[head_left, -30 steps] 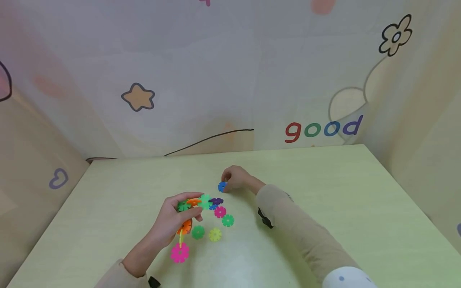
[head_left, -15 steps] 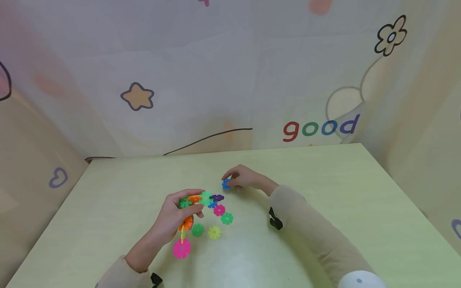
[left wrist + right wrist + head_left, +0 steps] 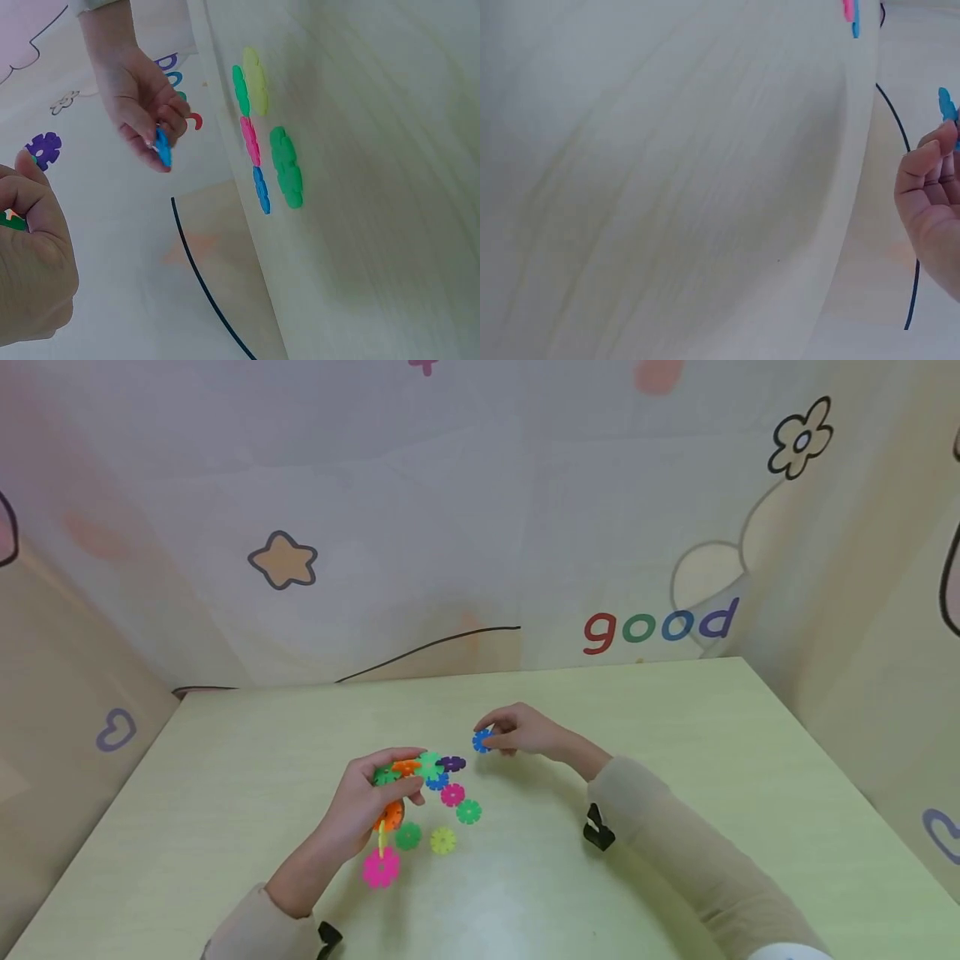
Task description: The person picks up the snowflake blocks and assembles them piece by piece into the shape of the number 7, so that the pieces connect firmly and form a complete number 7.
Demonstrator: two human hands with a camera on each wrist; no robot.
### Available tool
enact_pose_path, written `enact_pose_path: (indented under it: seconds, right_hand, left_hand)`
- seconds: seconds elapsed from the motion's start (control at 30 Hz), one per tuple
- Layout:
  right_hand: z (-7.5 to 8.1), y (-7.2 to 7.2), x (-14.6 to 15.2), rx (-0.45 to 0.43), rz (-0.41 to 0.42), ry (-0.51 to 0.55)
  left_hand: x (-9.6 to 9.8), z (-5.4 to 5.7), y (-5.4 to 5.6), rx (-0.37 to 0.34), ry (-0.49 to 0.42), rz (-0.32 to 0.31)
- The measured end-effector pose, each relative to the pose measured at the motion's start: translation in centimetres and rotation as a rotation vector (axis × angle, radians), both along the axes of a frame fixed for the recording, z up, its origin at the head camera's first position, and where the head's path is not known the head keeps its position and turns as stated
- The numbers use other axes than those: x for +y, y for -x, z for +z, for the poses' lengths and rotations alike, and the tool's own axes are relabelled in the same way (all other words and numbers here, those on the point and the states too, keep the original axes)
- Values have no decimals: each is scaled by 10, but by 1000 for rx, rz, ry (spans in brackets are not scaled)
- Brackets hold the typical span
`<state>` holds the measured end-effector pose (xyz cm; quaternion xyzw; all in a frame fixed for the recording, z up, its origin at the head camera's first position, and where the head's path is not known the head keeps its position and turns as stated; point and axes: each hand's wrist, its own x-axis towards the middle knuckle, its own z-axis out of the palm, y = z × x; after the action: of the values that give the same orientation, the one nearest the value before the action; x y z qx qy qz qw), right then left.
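Observation:
My left hand [image 3: 356,802] grips a chain of joined snowflake discs between thumb and fingers. In the head view the chain runs from a purple disc [image 3: 452,764] through light green, orange and green ones to an orange disc [image 3: 393,815], a yellow one seen edge-on and a pink disc [image 3: 381,867] hanging lowest. To the right, raised above the table, my right hand [image 3: 525,729] pinches a blue snowflake disc [image 3: 482,741] by its edge. That blue disc stands apart from the purple end. In the right wrist view the fingers partly hide it.
Loose discs lie on the pale table [image 3: 637,735] below the chain: a blue disc [image 3: 437,782], a pink disc [image 3: 452,795], a green disc [image 3: 468,812], a yellow disc [image 3: 443,841] and another green disc [image 3: 408,836]. A printed curtain [image 3: 420,527] hangs behind the table.
My right hand has moved to the right, away from the chain, with the blue disc still pinched. The left hand and chain have risen slightly in view.

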<state>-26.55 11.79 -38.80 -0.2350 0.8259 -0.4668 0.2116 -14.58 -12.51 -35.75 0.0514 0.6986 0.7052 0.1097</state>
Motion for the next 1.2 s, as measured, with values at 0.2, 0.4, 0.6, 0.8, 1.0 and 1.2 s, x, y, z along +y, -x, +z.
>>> enact_pose_path:
  seconds: [0.2, 0.4, 0.6, 0.8, 1.0, 1.2]
  right_hand:
    - [10, -14, 8, 7, -9, 109]
    - [20, -30, 17, 8, -32, 172]
    - [29, -44, 24, 6, -78, 216]
    - [36, -59, 25, -27, -128, 281]
    - [33, -68, 25, -54, -144, 337]
    - [28, -74, 25, -48, -143, 422]
  left_hand:
    - [2, 0, 2, -18, -8, 21]
    - [4, -1, 3, -7, -13, 27]
    - [7, -2, 4, 4, -29, 35]
    - [13, -2, 5, 23, -60, 36]
    - [16, -4, 6, 23, -78, 23]
    - [19, -4, 6, 20, -68, 22]
